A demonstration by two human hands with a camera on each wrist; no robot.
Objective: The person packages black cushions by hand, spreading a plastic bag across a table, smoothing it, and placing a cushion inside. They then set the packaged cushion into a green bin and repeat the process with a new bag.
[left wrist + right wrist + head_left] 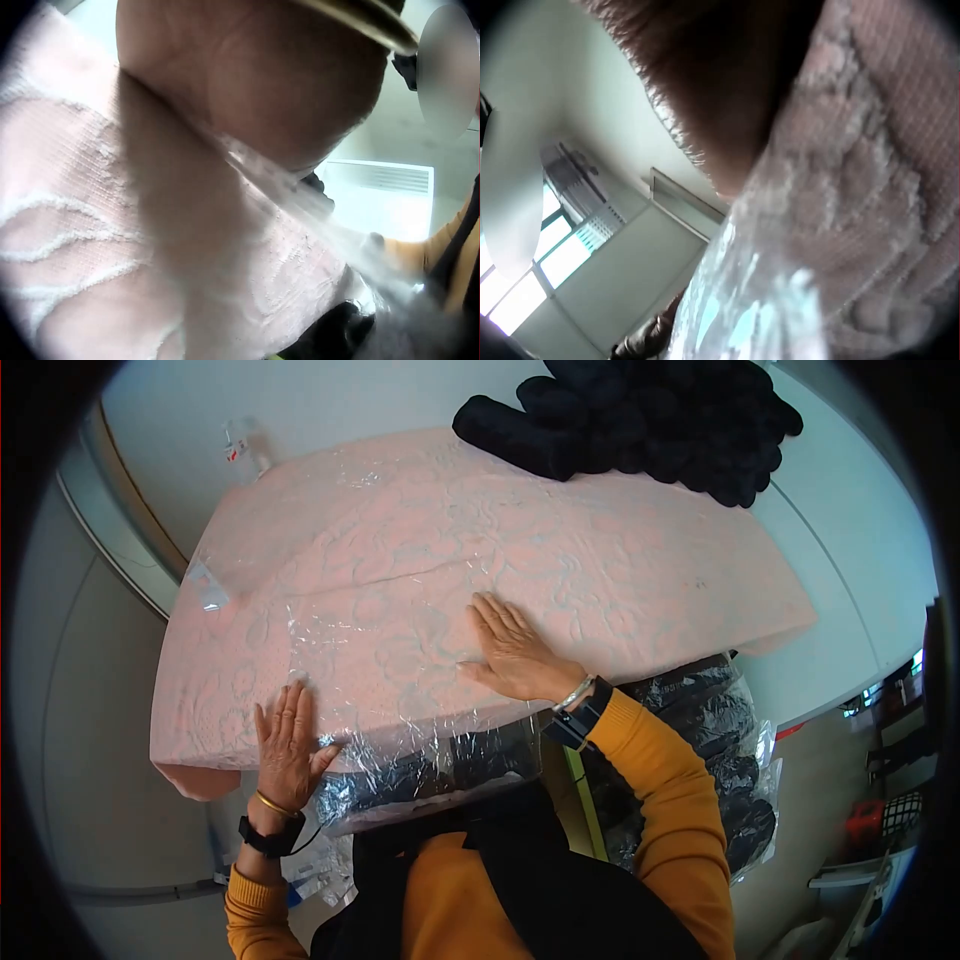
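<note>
A transparent plastic bag (pixel 340 635) lies spread over a pink patterned cloth (pixel 640 575) on the table, its near end hanging over the front edge. My left hand (pixel 285 750) rests palm down at the bag's left side, fingers straight and thumb out. Further in and to the right, my right hand (pixel 515 658) presses flat on the sheet with its fingers extended. In the left wrist view the palm (pixel 247 82) lies against the cloth. The right wrist view shows shiny plastic (pixel 742 307) beside the heel of the hand. Neither hand grips anything.
A pile of black plush pieces (pixel 660 430) sits at the back right. Black bagged items (pixel 715 750) stand below the table's right front edge. A small clear bottle (pixel 240 452) is at the back left, and a plastic scrap (pixel 208 588) lies on the cloth's left side.
</note>
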